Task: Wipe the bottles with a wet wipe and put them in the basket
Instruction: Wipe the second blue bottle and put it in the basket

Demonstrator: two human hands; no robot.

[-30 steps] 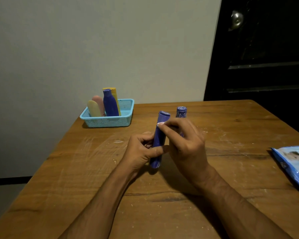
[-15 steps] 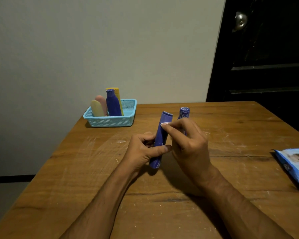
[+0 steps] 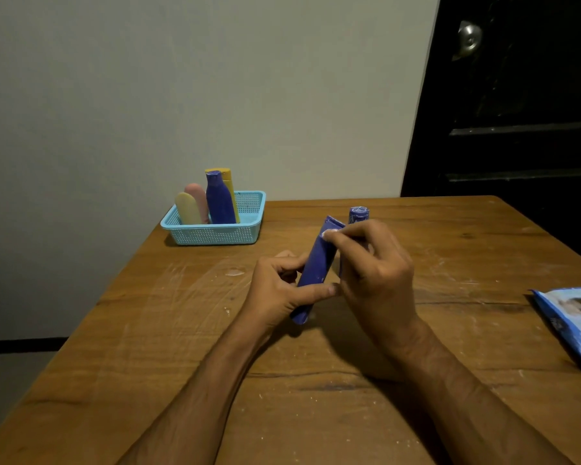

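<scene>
A dark blue tube-shaped bottle (image 3: 317, 263) is held tilted above the table, its top leaning right. My left hand (image 3: 279, 293) grips its lower half with thumb and fingers. My right hand (image 3: 373, 273) pinches a small piece of white wipe (image 3: 326, 233) against the bottle near its top. Behind my right hand stands a second dark blue bottle (image 3: 358, 214), mostly hidden. At the back left sits a light blue mesh basket (image 3: 249, 229) holding several bottles: cream, pink, blue and yellow.
The wooden table (image 3: 316, 380) shows white smears and scratches. A blue wet-wipe packet (image 3: 574, 323) lies at the right edge. A pale wall is behind the table and a dark door with a round knob (image 3: 468, 36) stands at the right.
The held bottle has tilted further to the right. My right fingers with the wipe stay near its top. The view has shifted slightly.
</scene>
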